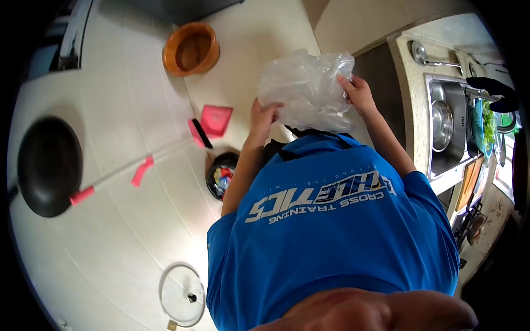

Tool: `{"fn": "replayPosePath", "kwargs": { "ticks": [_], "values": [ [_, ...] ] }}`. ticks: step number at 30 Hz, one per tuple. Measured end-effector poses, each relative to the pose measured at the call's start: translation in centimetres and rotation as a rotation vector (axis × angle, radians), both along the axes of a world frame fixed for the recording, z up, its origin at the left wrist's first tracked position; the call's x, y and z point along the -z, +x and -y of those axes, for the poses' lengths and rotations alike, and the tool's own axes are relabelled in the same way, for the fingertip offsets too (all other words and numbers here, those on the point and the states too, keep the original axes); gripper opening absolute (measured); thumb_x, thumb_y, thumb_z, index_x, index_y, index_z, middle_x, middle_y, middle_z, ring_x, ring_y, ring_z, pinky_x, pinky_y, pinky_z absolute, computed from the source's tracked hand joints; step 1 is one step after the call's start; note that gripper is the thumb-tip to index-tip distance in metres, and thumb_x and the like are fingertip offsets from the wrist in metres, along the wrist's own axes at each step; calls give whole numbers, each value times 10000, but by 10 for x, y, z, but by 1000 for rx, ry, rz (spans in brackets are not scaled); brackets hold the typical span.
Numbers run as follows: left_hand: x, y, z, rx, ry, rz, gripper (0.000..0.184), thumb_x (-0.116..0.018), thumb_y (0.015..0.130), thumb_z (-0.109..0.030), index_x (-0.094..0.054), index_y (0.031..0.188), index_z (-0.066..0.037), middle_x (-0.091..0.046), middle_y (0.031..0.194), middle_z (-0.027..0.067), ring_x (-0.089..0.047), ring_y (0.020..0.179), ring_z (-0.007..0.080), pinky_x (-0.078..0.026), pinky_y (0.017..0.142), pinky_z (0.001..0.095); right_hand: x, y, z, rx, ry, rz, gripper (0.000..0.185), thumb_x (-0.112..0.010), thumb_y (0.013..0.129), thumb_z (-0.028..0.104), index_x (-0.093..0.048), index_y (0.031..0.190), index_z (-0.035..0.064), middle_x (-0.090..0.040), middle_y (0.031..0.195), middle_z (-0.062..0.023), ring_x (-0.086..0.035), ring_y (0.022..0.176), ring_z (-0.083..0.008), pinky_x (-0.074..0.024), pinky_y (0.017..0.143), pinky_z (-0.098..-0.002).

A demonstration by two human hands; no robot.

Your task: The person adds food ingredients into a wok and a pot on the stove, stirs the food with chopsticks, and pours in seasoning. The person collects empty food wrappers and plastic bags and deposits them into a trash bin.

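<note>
A crumpled clear plastic bag [309,85] is stretched between my two hands in front of my blue shirt [331,220]. My left hand [265,117] pinches the bag's lower left edge, fingers closed on it. At the upper right side of the bag, my right hand [358,95] grips it between thumb and fingers. The bag looks thin and see-through, and whether anything lies inside it cannot be made out.
An orange-brown basin [210,51], a pink dustpan [216,120], a broom [199,133] and a bin [215,174] are at the left, with a black pan [49,165] and glass lid [182,295]. The sink [454,121] is right.
</note>
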State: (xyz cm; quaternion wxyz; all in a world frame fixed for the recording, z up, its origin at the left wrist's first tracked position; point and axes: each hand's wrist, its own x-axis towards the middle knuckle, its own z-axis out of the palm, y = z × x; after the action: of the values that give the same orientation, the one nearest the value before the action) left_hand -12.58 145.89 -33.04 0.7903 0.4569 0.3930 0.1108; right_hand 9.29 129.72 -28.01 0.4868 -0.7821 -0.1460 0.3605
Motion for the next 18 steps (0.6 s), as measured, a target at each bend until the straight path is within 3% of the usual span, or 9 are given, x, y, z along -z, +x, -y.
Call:
{"fn": "replayPosePath", "kwargs": {
  "ticks": [2, 6, 8, 10, 11, 13, 14, 16, 18],
  "values": [
    [-6, 17, -40, -199, -44, 61, 318, -502, 720, 34, -479, 1034, -7, -574, 779, 83, -484, 499, 105, -399, 424, 209, -8, 30, -13, 212, 65, -25, 365, -617, 799, 355, -541, 712, 10, -471, 520, -2, -404, 385, -69, -307, 352, -220],
    [-20, 54, -106, -186, -171, 177, 339, -462, 735, 15, -474, 1070, -34, -573, 870, 85, -551, 710, 161, -461, 591, 274, 9, 89, -41, 271, 49, 36, 413, -601, 795, 406, -556, 734, 0, -500, 537, -21, -446, 407, -83, -341, 363, -228],
    [-38, 81, -124, -156, -268, 89, 365, -494, 795, -104, -411, 1149, -83, -528, 1032, 94, -520, 926, 232, -457, 685, 436, -3, 91, -69, 220, 74, 99, 413, -597, 794, 413, -569, 765, 2, -517, 553, -27, -457, 412, -93, -364, 379, -231],
    [-42, 110, -138, -63, -297, 95, 496, -515, 827, -240, -321, 1272, -137, -474, 1179, 104, -487, 1032, 266, -445, 761, 424, -1, 97, -100, 124, 135, 81, 396, -588, 801, 395, -560, 888, 9, -563, 655, -47, -564, 499, -115, -417, 402, -236],
    [-44, 124, -146, -43, -295, 101, 496, -515, 827, -240, -321, 1272, -137, -474, 1179, 104, -487, 1032, 266, -445, 761, 424, -7, 101, -117, 35, 79, 34, 489, -592, 791, 412, -500, 1013, -14, -590, 735, -90, -622, 601, -148, -448, 413, -254],
    [-54, 157, -161, 30, -344, 188, 487, -503, 854, -335, -315, 1269, -163, -460, 1196, 88, -485, 1047, 260, -450, 769, 425, -13, 106, -153, -25, 13, -21, 614, -595, 783, 424, -401, 1134, -41, -596, 843, -158, -637, 658, -193, -468, 427, -268],
    [-53, 171, -172, 53, -356, 192, 487, -503, 854, -335, -315, 1269, -163, -460, 1196, 88, -485, 1047, 260, -450, 769, 425, -2, 117, -169, -172, 55, -66, 777, -644, 729, 450, -312, 1191, -80, -564, 961, -231, -633, 678, -228, -480, 459, -282],
    [-52, 205, -199, 191, -405, 241, 465, -463, 879, -363, -312, 1268, -159, -472, 1180, 85, -488, 1043, 248, -452, 777, 427, -12, 129, -210, -473, -120, 89, 880, -708, 648, 470, -304, 1190, -93, -529, 1023, -268, -620, 736, -288, -494, 570, -323],
    [-56, 237, -231, 273, -493, 295, 439, -446, 894, -341, -322, 1260, -133, -481, 1171, 92, -491, 1043, 234, -453, 790, 392, 3, 134, -246, -506, 144, 492, 896, -745, 584, 485, -352, 1139, -97, -544, 982, -268, -591, 802, -342, -472, 685, -359]
  ]
}}
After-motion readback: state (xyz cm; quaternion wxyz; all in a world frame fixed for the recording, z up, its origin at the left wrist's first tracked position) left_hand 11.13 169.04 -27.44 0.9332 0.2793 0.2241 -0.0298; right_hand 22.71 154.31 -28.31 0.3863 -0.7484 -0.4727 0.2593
